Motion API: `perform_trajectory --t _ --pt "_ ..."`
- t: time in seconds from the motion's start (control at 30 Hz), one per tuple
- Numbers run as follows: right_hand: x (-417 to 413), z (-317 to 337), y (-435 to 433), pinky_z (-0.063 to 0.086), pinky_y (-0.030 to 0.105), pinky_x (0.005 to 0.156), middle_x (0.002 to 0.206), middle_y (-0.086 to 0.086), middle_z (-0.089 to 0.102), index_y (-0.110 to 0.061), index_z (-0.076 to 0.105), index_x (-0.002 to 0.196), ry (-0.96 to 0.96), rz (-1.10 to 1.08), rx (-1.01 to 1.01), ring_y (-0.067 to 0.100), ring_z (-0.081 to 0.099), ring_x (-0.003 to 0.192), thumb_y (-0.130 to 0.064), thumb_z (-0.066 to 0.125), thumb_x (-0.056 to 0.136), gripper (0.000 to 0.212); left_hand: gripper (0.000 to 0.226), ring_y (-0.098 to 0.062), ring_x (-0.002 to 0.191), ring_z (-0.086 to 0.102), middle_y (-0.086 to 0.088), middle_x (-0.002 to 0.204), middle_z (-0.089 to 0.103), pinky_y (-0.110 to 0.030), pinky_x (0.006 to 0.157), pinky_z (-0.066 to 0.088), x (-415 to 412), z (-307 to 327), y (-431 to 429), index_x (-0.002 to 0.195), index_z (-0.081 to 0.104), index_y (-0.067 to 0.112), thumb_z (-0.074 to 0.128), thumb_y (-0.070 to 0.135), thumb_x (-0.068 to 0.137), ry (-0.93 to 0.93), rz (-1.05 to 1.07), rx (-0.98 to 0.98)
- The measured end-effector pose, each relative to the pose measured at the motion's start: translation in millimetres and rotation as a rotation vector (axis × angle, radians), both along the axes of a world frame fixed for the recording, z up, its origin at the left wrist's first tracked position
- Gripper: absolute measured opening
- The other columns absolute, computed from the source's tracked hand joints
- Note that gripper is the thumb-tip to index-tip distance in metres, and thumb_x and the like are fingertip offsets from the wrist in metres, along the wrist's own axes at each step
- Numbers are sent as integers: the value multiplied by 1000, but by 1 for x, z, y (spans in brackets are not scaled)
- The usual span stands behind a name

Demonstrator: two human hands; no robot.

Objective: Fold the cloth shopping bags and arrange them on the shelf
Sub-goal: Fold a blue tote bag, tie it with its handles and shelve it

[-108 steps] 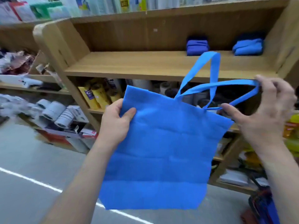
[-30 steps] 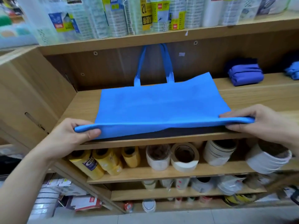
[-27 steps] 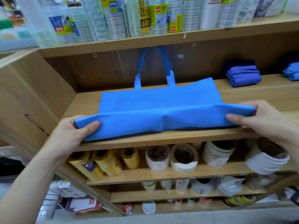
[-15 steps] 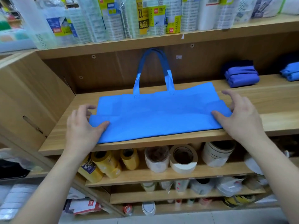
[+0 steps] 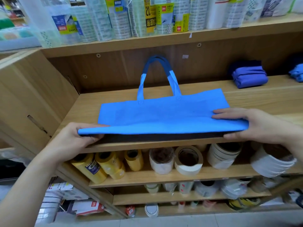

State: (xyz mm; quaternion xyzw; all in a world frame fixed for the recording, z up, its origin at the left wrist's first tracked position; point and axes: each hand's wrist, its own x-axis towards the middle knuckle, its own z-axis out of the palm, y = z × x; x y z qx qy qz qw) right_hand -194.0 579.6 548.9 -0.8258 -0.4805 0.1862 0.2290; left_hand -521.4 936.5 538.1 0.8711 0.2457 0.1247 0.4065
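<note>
Blue cloth shopping bag [image 5: 164,113], near edge pinched by left hand [image 5: 73,138] and right hand [image 5: 260,126].
Uneven lifting would skew the fold.

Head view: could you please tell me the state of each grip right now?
Left grip: closed, pinching the bag at its near left corner.
Right grip: closed, pinching its near right corner.

left hand [image 5: 77,137]: pinching, thumb under | right hand [image 5: 262,126]: pinching, fingers straight
</note>
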Motion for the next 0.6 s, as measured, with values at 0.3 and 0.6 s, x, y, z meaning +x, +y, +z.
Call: perform_trajectory --t 0.3,0.6 --pt "-9 -10 24 44 11 59 79 -19 67 -32 64 97 57 -564 500 -7 64 71 -31 74 85 16 19 -4 71 62 16 70 67 -25 56 41 34 -4 -19 79 64 30 67 47 86 -157 531 135" --pt "-17 -15 52 42 52 89 114 13 48 -28 44 137 -478 -739 151 36 43 110 -44 71 82 63 29 -18 125 43 6 133 52 -41 105 37 32 -7 -16 115 56 47 60 28 94 21 154 394"
